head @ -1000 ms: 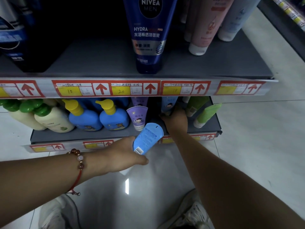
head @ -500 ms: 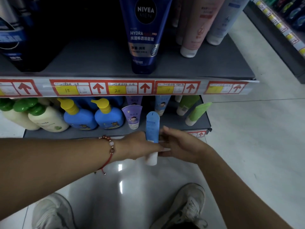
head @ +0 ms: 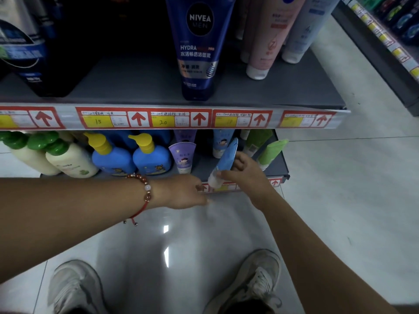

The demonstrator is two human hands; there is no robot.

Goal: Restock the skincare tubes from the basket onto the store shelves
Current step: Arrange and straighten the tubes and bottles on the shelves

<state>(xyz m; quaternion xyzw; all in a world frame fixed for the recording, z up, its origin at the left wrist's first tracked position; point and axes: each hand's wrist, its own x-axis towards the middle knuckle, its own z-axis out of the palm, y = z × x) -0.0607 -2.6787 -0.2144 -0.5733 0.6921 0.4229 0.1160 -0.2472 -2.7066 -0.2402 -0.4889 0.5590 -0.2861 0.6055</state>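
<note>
Her right hand [head: 246, 175] pinches one light-blue tube [head: 224, 163] over the lower shelf's [head: 277, 165] front edge, beside two green tubes [head: 271, 151]; left hand [head: 186, 191] loose, holding nothing. Two blue pump bottles [head: 131, 156] stand left.

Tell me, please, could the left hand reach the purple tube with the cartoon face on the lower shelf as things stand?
Probably yes: the left hand is empty, just below the purple tube, which stands at the shelf front with nothing before it.
</note>
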